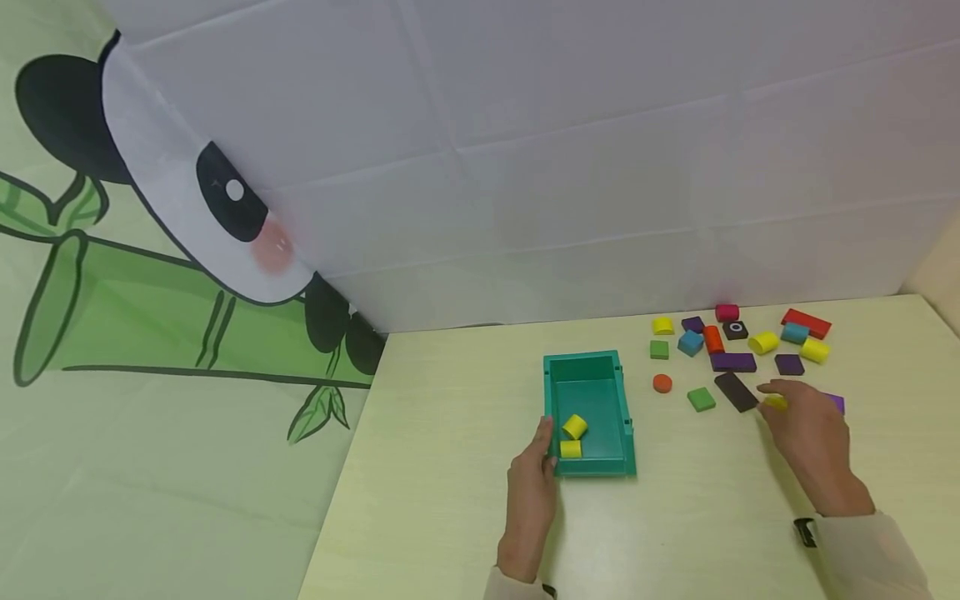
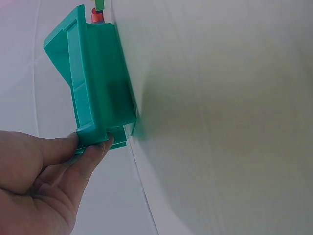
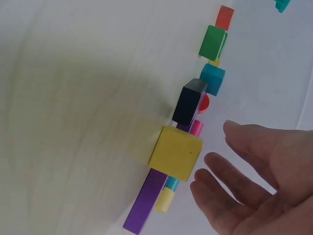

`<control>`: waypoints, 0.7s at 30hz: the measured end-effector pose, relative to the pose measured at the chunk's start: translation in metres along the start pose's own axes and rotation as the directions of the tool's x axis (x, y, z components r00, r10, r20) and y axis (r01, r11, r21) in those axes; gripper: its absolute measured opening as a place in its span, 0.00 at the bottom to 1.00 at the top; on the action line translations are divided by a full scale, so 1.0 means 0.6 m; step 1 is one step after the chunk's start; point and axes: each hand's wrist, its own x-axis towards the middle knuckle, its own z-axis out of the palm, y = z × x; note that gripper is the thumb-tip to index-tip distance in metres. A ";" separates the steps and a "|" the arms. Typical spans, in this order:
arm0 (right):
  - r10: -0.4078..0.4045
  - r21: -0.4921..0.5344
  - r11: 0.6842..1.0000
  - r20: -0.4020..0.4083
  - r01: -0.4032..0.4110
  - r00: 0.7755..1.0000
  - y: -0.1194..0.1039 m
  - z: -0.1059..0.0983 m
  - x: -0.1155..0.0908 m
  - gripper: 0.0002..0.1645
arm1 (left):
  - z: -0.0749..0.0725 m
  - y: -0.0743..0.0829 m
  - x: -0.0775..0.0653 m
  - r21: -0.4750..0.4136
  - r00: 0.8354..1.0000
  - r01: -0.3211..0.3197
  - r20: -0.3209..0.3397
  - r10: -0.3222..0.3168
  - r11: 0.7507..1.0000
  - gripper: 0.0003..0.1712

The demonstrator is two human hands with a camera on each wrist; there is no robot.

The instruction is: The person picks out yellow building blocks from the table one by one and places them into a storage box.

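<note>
A teal plastic bin (image 1: pixel 600 404) lies on the table, with two yellow cylinders (image 1: pixel 575 427) inside near its front end. My left hand (image 1: pixel 531 492) grips the bin's left front edge, thumb on one side and fingers on the other in the left wrist view (image 2: pixel 58 176). Over on the right, my right hand (image 1: pixel 812 429) hovers beside a yellow block (image 3: pixel 175 152), fingers relaxed and apart from it in the right wrist view. A black rectangular block (image 1: pixel 737 392) lies just left of that hand, and a purple block (image 1: pixel 835 403) is partly hidden behind it.
Behind the right hand, several coloured blocks are scattered: a long red block (image 1: pixel 806 322), a blue block (image 1: pixel 691 342), a dark purple block (image 1: pixel 733 362) and others. A green block (image 1: pixel 701 399) and an orange disc (image 1: pixel 662 383) lie nearer the bin. A white cloth (image 1: pixel 562 167) hangs behind the table.
</note>
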 end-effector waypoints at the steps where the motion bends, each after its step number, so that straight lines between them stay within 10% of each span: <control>1: 0.004 -0.002 1.000 0.001 -0.004 1.000 0.001 0.000 0.000 0.17 | 0.000 0.000 0.000 0.001 1.000 0.001 0.000 -0.001 1.000 0.36; 21: 0.031 0.003 1.000 0.023 -0.031 0.999 0.017 0.007 0.000 0.17 | -0.001 0.001 -0.001 0.017 1.000 0.001 -0.001 -0.001 1.000 0.36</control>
